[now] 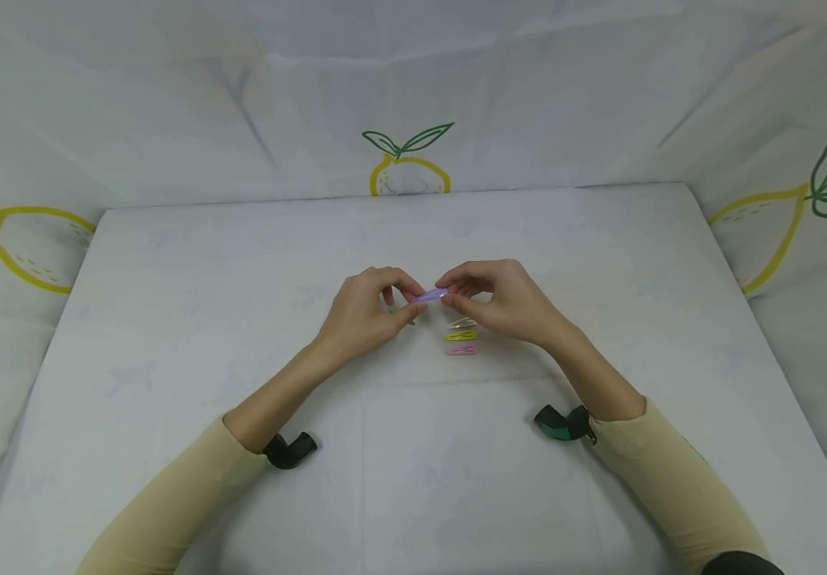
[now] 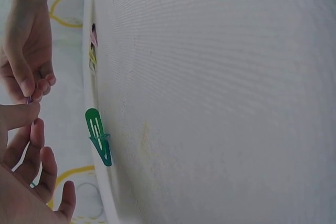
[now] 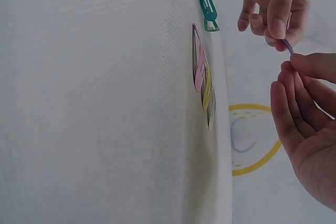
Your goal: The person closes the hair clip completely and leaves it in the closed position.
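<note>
A purple snap hair clip (image 1: 430, 295) is held above the table between both hands. My left hand (image 1: 365, 307) pinches one end of it with thumb and fingers, while my right hand (image 1: 510, 302) pinches the other end. Under the left hand lies a green hair clip (image 2: 98, 136), mostly hidden in the head view; in the left wrist view its two leaves are spread apart. Below the right hand a white clip (image 1: 462, 323), a yellow clip (image 1: 460, 336) and a pink clip (image 1: 461, 350) lie in a column.
A white cloth covers the table (image 1: 413, 447). White fabric with lemon drawings (image 1: 409, 161) rises behind and at both sides. A black wrist device (image 1: 291, 450) sits at the left sleeve, and a similar device (image 1: 563, 423) at the right sleeve.
</note>
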### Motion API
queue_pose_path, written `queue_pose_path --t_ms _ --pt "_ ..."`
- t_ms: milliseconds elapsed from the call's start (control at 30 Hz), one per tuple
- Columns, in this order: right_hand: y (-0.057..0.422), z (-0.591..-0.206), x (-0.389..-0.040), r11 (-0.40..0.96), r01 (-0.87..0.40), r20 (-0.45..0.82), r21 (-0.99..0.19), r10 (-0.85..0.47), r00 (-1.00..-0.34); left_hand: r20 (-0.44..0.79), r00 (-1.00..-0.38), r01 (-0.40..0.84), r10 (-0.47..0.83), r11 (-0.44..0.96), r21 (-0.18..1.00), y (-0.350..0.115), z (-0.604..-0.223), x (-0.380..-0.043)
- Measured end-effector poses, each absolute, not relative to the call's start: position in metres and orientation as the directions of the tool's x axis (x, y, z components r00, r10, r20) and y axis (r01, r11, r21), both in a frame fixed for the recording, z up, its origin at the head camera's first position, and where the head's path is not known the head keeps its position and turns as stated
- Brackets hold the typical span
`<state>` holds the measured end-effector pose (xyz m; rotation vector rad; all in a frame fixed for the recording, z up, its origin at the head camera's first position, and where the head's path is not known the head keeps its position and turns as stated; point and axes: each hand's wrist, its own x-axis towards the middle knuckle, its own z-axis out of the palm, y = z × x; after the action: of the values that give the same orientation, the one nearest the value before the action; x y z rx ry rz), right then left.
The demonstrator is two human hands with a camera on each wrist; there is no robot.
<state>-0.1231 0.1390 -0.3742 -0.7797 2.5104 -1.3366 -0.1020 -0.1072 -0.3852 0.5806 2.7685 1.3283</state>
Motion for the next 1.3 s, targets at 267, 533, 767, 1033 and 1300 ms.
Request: queue_pose_path --t_ms 267,533,767,1033,1300 --pt "0.1401 -0.3751 -0.1233 0.44 -0.361 0.087 -0.822 -0.53 -0.843 0.129 -0.933 0.311 0.337 0.568 0.762 -0.1073 -0.3857 -0.1028" --pt "0.14 -0.3761 -0.1239 0.43 -0.365 0.096 -0.825 -0.531 -0.842 0.117 -0.934 0.301 0.338 0.565 0.768 -0.1077 -0.3856 -0.1029" --pt "0.141 -0.3775 -0.1241 0.432 -0.369 0.097 -0.823 -0.533 -0.84 0.099 -0.934 0.291 0.342 0.575 0.765 -0.1079 -0.3872 -0.104" --pt "0.1422 -0.3785 -0.1242 0.451 -0.356 0.066 -0.818 -0.542 -0.838 0.062 -0.936 0.268 0.347 0.589 0.762 -0.1096 -0.3893 -0.1038" --pt "0.1436 -0.3802 -0.125 0.462 -0.35 0.05 -0.815 -0.546 -0.836 0.049 -0.939 0.259 0.341 0.604 0.754 -0.1124 -0.3921 -0.1037"
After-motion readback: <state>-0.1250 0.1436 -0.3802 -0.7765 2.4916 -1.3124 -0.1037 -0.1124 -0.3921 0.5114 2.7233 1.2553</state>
